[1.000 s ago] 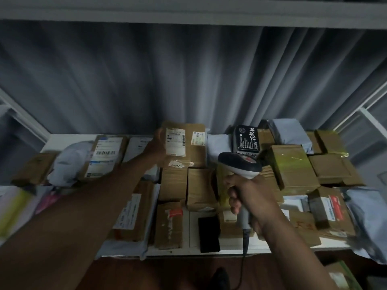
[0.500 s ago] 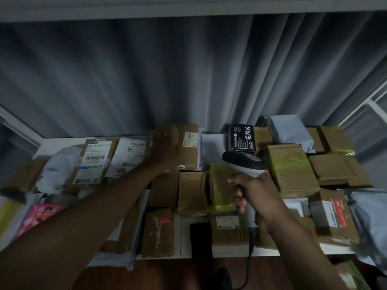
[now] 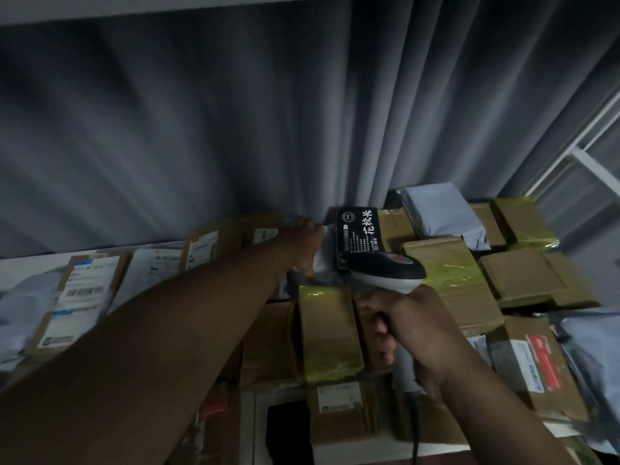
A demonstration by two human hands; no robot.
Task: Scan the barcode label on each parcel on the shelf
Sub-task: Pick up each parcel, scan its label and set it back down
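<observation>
Crowding white shelf (image 3: 20, 261): parcels (image 3: 523, 280), grey curtain (image 3: 235, 112) behind.

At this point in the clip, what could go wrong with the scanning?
1. The left hand reaches the pale soft parcel beside the black printed packet, which could get knocked.
2. The grey handheld scanner in the right hand faces no visible barcode, so a scan may miss.
3. Dim, blurred view hides labels.

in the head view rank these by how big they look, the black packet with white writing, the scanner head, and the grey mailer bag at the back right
1. Grey mailer bag, largest.
2. Black packet and scanner head look alike; the scanner is nearer the camera and covers the packet's lower edge, so I won't rank them.
</observation>
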